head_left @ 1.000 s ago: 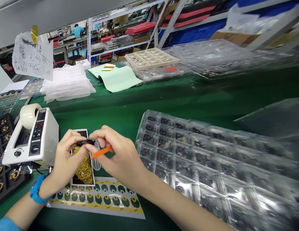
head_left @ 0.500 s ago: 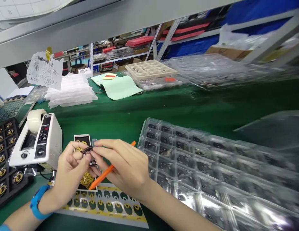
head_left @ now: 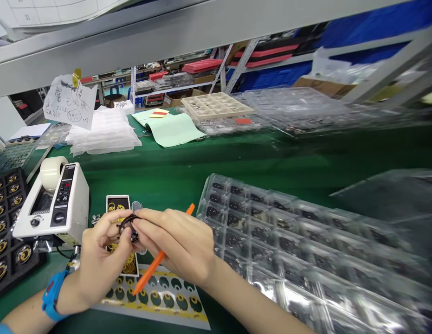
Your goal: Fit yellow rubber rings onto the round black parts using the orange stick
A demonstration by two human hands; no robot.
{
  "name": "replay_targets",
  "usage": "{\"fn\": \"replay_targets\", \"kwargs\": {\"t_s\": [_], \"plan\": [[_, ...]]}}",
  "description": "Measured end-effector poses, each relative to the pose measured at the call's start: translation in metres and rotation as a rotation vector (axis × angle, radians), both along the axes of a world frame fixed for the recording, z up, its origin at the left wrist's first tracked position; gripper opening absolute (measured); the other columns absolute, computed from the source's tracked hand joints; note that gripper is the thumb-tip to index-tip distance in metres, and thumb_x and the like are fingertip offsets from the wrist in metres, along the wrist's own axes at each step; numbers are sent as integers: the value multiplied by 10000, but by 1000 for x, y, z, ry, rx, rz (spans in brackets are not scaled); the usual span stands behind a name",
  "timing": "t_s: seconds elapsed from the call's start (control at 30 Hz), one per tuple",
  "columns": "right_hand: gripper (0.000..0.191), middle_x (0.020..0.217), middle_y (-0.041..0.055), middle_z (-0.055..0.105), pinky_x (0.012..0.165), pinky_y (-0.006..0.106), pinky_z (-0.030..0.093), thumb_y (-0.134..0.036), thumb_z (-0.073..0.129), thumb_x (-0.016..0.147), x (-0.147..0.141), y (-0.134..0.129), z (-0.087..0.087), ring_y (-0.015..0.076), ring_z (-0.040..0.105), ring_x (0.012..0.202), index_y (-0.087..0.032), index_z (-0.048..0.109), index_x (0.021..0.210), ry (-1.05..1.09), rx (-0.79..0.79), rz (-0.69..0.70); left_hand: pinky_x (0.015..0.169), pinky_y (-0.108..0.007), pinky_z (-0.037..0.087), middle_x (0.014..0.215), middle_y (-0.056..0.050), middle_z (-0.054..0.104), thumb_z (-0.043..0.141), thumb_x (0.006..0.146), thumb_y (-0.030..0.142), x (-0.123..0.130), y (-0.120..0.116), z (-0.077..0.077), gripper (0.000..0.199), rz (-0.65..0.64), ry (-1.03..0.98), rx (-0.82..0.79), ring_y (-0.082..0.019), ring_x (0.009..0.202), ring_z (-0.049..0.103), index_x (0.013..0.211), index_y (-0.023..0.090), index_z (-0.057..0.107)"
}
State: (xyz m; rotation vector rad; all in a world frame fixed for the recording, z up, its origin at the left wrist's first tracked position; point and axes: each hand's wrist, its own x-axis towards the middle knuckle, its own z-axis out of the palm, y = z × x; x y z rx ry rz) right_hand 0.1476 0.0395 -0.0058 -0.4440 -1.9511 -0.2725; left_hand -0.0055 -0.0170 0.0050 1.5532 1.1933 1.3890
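Observation:
My left hand (head_left: 102,260) pinches a small dark round part (head_left: 129,227) by its left side. From the right, my right hand (head_left: 181,243) grips the same part at its edge with thumb and fingertips, and an orange pen-like tool (head_left: 151,274) lies through its fingers, tip pointing down left. Behind the hands is a white-rimmed box (head_left: 117,197) of small yellow rings, partly covered by them. Below lies a sheet of dark green and yellow round stickers (head_left: 156,304). A small clear round-ended piece (head_left: 136,205) shows just behind the fingertips.
A white tape dispenser (head_left: 74,204) stands left, beside a black tray (head_left: 14,243) of round gold-and-black parts. A large clear compartment tray (head_left: 250,222) fills the right. Papers, white bags (head_left: 104,130) and a beige tray (head_left: 216,106) lie at the back, under a grey beam (head_left: 174,35).
The round part has been tilted between my fingers and shows more edge-on. The orange tool's tip has swung slightly lower, now over the sticker sheet. The view has shifted a little.

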Motion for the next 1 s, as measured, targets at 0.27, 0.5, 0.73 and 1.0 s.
{"fn": "replay_targets", "kwargs": {"t_s": [0.27,0.5,0.73,1.0], "plan": [[131,889,76,721,532,284,454,-120,475,973,-2,-5,-4,144,638,653,-139,605,982,39,10,-41,572,-182,500,543,54,512,567,952,225,0,-5,-11,184,99,115,61,-105,493,509,1111,228,659],[106,881,88,721,541,286,465,-91,503,934,-8,-2,-9,163,649,667,-145,586,971,60,24,-82,607,-205,535,588,22,606,564,932,254,3,1,-3,182,60,8,-39,-133,554,613,1083,179,632],[71,842,49,652,537,245,441,-138,538,921,-11,2,-5,130,563,606,-170,512,979,146,-302,-8,577,-201,535,633,16,617,714,790,325,-3,25,-1,228,9,-236,-263,-133,608,612,886,165,582],[94,727,-22,528,482,212,335,-167,468,968,12,12,10,92,428,526,-189,543,916,-5,-804,220,573,-208,455,644,-5,607,725,699,250,-14,32,6,168,-17,-149,-281,-127,599,569,738,151,595]]}}
